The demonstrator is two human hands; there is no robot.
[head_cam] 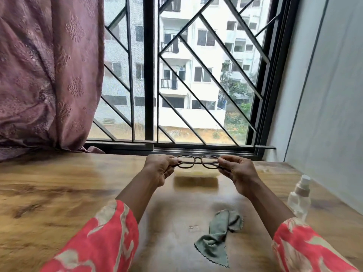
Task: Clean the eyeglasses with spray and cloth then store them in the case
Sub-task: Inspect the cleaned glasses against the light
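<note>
A wooden table point(59, 193) fills the lower view, and everything else is placed from it. Behind its far edge stands a barred window point(176, 75), with a mauve patterned curtain point(43, 75) hanging down to the table's far left corner. Above the middle of the table, toward its far edge, two forearms in red-and-cream sleeves point(102, 238) reach forward. The left hand point(159, 169) and the right hand point(238, 173) hold the eyeglasses point(198, 161) raised over the table, each hand's fingers curled and pinching one end of the frame near the hinge, lenses facing the person. Directly beneath the eyeglasses, a pale yellowish object point(196, 173) lies on the table; it is too blurred to identify. On the table's near middle lies a crumpled grey-green cloth point(220, 236), apart from both arms. At the table's right edge stands a clear spray bottle point(299, 197), upright with its cap on.
</note>
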